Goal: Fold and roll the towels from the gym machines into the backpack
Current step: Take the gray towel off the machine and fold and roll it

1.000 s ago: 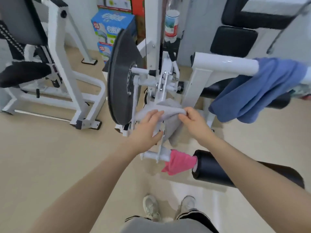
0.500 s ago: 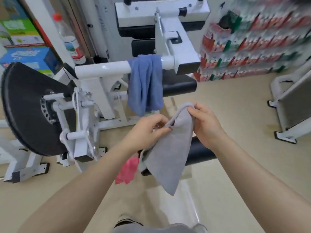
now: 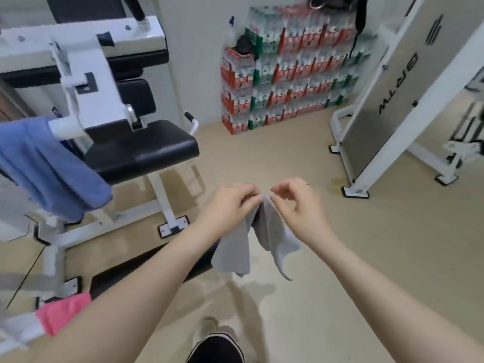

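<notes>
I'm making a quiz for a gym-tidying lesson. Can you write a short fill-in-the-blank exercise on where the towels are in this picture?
1. The limp grey cloth towel hangs from the person's ____ hand.
2. The soft blue cloth towel is draped over a ____ machine bar.
3. The small ____ cloth towel lies at the lower left, beside the left forearm.
4. The right hand wears a ____ on one finger.

Missing words: left; white; pink; ring

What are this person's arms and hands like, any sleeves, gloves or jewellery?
Both forearms are bare right up to the picture's edge: no sleeves, gloves or watch in view. The left hand wears nothing visible. The right hand has a thin ring on one finger.
</notes>
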